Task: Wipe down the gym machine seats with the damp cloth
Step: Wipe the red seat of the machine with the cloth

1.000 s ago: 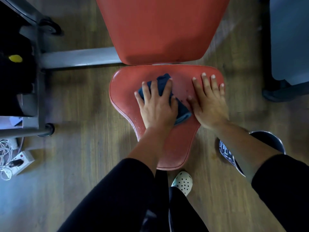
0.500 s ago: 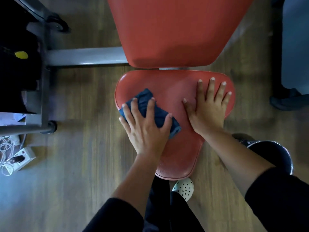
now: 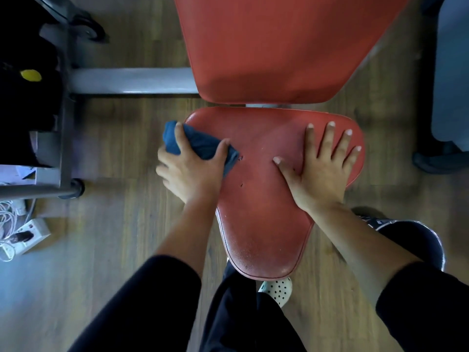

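Left hand [image 3: 193, 171] clenched around a bunched cloth [image 3: 200, 146], right hand [image 3: 322, 168] flat, fingers spread, palm down.

We see a red seat pad [image 3: 261, 199] and matching red backrest [image 3: 274, 47], with a dark blue cloth [image 3: 203, 146] at the pad's edge. Our sleeves [image 3: 152, 301] are black, our clog [image 3: 276, 290] white with dark holes, the floor [image 3: 114, 237] brown wood-grain.

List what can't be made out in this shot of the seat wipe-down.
- Head view: the seat surface under the blue cloth, left hand and flat right hand is covered.
- The red backrest is cut off by the top edge.
- The left hand's outer fingers are motion-blurred.
- Whether the cloth is damp cannot be seen.
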The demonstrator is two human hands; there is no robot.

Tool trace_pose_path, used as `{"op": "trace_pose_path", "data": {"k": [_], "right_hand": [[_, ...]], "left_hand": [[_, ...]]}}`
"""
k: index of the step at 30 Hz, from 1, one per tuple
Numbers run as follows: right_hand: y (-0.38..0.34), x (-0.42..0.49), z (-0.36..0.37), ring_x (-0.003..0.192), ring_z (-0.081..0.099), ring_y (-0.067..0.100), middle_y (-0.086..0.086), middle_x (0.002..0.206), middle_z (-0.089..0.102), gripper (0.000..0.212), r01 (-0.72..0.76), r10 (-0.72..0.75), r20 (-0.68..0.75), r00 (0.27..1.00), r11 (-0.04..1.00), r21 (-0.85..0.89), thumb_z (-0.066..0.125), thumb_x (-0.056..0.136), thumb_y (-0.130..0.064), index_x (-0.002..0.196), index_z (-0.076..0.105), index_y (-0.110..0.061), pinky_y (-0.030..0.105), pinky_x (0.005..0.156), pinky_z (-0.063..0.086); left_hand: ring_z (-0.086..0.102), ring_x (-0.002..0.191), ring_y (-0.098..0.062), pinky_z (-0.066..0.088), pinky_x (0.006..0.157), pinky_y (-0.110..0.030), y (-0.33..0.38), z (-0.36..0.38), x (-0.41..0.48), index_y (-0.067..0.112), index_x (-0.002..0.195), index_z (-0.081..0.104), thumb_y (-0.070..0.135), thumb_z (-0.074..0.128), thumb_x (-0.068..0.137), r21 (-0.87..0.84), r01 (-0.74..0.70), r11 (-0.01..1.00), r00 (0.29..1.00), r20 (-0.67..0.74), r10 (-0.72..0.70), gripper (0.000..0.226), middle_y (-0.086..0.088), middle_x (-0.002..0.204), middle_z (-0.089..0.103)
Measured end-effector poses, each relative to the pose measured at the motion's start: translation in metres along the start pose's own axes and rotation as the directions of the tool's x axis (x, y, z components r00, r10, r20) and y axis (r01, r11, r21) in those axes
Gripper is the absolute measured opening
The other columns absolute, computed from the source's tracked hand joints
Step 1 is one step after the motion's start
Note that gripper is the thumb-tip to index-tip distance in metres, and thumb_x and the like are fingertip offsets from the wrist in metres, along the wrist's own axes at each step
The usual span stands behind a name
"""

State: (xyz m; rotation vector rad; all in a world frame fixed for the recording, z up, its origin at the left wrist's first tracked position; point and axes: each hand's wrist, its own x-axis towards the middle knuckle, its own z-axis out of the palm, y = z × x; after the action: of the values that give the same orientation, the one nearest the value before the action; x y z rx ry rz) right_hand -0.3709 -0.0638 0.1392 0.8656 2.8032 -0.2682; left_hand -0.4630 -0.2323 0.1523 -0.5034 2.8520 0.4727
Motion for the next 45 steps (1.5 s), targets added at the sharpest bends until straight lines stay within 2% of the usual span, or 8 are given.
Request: {"op": "trace_pose_path", "data": {"k": [5, 10, 18, 27, 35, 38, 42, 45], "right_hand": [[-0.002, -0.001, -0.002, 0.142, -0.004, 0.046, 0.020, 0.157, 0.006, 0.087, 0.013, -0.013, 0.002, 1.000, 1.000, -0.021, 0.020, 0.084, -0.074, 0.151, 0.015, -0.019, 0.059, 0.111, -0.006], [-0.004, 0.005, 0.001, 0.144, 0.010, 0.039, 0.016, 0.156, 0.020, 0.061, 0.311, -0.311, -0.011, 0.950, 0.950, -0.026, 0.022, 0.096, -0.050, 0.149, 0.027, -0.019, 0.054, 0.115, 0.003], [-0.005, 0.006, 0.003, 0.144, 0.008, 0.039, 0.014, 0.158, 0.014, 0.061, 0.301, -0.300, 0.017, 0.954, 0.953, -0.031, 0.016, 0.096, -0.047, 0.151, 0.019, -0.022, 0.050, 0.116, 0.003], [-0.004, 0.004, 0.003, 0.145, 0.005, 0.037, 0.013, 0.159, 0.010, 0.064, 0.297, -0.296, 0.038, 0.954, 0.954, -0.028, 0.010, 0.094, -0.051, 0.151, 0.016, -0.023, 0.050, 0.117, 0.002], [-0.003, 0.005, 0.001, 0.146, 0.001, 0.034, 0.011, 0.159, 0.007, 0.060, 0.301, -0.300, 0.050, 0.953, 0.953, -0.021, 0.014, 0.098, -0.050, 0.151, 0.013, -0.024, 0.048, 0.117, -0.001], [-0.003, 0.008, 0.001, 0.146, -0.001, 0.033, 0.010, 0.160, 0.005, 0.056, 0.294, -0.293, 0.063, 0.954, 0.956, -0.015, 0.020, 0.100, -0.046, 0.152, 0.011, -0.025, 0.047, 0.117, -0.003], [-0.002, 0.007, -0.001, 0.146, -0.003, 0.032, 0.009, 0.160, 0.003, 0.056, 0.301, -0.299, 0.072, 0.951, 0.954, -0.015, 0.018, 0.100, -0.045, 0.152, 0.009, -0.026, 0.047, 0.117, -0.004], [-0.001, 0.006, -0.001, 0.146, -0.003, 0.031, 0.008, 0.160, 0.003, 0.055, 0.296, -0.295, 0.073, 0.953, 0.955, 0.002, 0.018, 0.100, -0.046, 0.152, 0.010, -0.027, 0.046, 0.117, -0.005]], "left_hand": [[0.043, 0.116, -0.038, 0.034, 0.097, -0.046, 0.013, -0.005, 0.024, 0.031, 0.147, 0.020, 0.081, 0.056, 0.065, -0.022, 0.102, 0.995, 0.994, 0.039, -0.101, 0.103, -0.017, 0.131, 0.043], [0.043, 0.118, -0.036, 0.035, 0.098, -0.043, 0.016, -0.005, 0.028, 0.025, 0.148, 0.020, 0.080, 0.055, 0.067, -0.071, 0.143, 0.987, 0.988, 0.072, -0.138, 0.103, -0.016, 0.132, 0.043], [0.039, 0.122, -0.034, 0.039, 0.096, -0.042, -0.005, -0.003, -0.063, 0.018, 0.151, 0.001, 0.070, 0.058, 0.075, -0.246, 0.296, 0.923, 0.949, 0.184, -0.255, 0.109, -0.018, 0.135, 0.037], [0.046, 0.111, -0.034, 0.048, 0.082, -0.044, -0.042, -0.005, -0.152, 0.017, 0.148, 0.024, 0.075, 0.052, 0.073, -0.102, 0.020, 0.995, 0.996, 0.086, -0.011, 0.099, -0.016, 0.131, 0.046], [0.035, 0.130, -0.045, 0.038, 0.101, -0.056, -0.058, 0.003, -0.167, 0.020, 0.144, 0.038, 0.072, 0.049, 0.076, 0.040, -0.288, 0.957, 0.957, 0.040, 0.286, 0.087, -0.023, 0.146, 0.035], [0.034, 0.129, -0.044, 0.040, 0.099, -0.056, -0.042, -0.001, -0.132, 0.025, 0.147, 0.032, 0.075, 0.046, 0.076, 0.062, -0.285, 0.956, 0.957, 0.068, 0.281, 0.087, -0.022, 0.150, 0.028], [0.006, 0.142, -0.041, 0.017, 0.113, -0.056, -0.017, -0.002, -0.095, 0.030, 0.151, 0.006, 0.073, 0.034, 0.085, 0.135, -0.240, 0.961, 0.956, 0.203, 0.210, 0.084, -0.015, 0.158, -0.001], [0.005, 0.143, -0.042, 0.015, 0.114, -0.057, -0.027, 0.000, -0.115, 0.029, 0.151, 0.012, 0.068, 0.034, 0.088, 0.129, -0.299, 0.945, 0.945, 0.178, 0.275, 0.077, -0.015, 0.158, 0.005]]}}
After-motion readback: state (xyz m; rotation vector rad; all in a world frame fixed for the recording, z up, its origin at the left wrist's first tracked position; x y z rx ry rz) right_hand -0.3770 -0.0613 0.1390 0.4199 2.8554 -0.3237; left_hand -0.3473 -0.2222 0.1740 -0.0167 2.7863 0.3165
